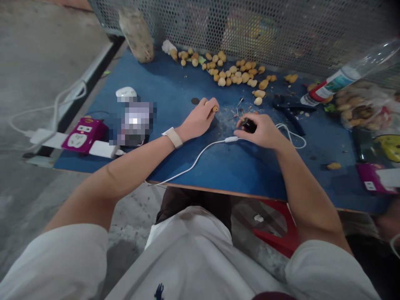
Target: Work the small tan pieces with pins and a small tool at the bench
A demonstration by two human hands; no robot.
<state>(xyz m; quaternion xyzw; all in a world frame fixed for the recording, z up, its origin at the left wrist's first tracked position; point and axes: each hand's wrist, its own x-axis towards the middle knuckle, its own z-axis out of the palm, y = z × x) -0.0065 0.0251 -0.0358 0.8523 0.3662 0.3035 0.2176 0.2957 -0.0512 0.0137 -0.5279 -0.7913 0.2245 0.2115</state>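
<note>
Landmark: a small white inline switch [231, 139] on a white cable [200, 157], lying on a blue desk [175, 89] near the person's side.
Left hand: the left hand [201, 116] is beyond the switch and to its left, a pale band [173, 137] on the wrist; its grip is clamped on a small tan gourd.
Held gourd: the held gourd [215, 108] is also beyond and left of the switch, mostly hidden by fingers; its visible end, with a dark spot, points rightward, so its long axis seems to run across the desk.
Right hand: the right hand [261, 129] is just right of the switch and is the nearer hand to it; its grip is clamped around a black cylindrical tool [249, 125]. The tool's working tip cannot be made out.
Key relation: measured from the right-hand grip, the held gourd lies to the left and a little farther from the body, across a narrow gap; the left hand has it.
Scattered pieces: thin metal bits [239, 110] lie beyond the switch, in that gap.
Loose gourds: a heap of loose gourds [233, 75] spreads well beyond the switch.
Pliers: dark-handled pliers [293, 114] lie beyond the switch, well to its right.
</note>
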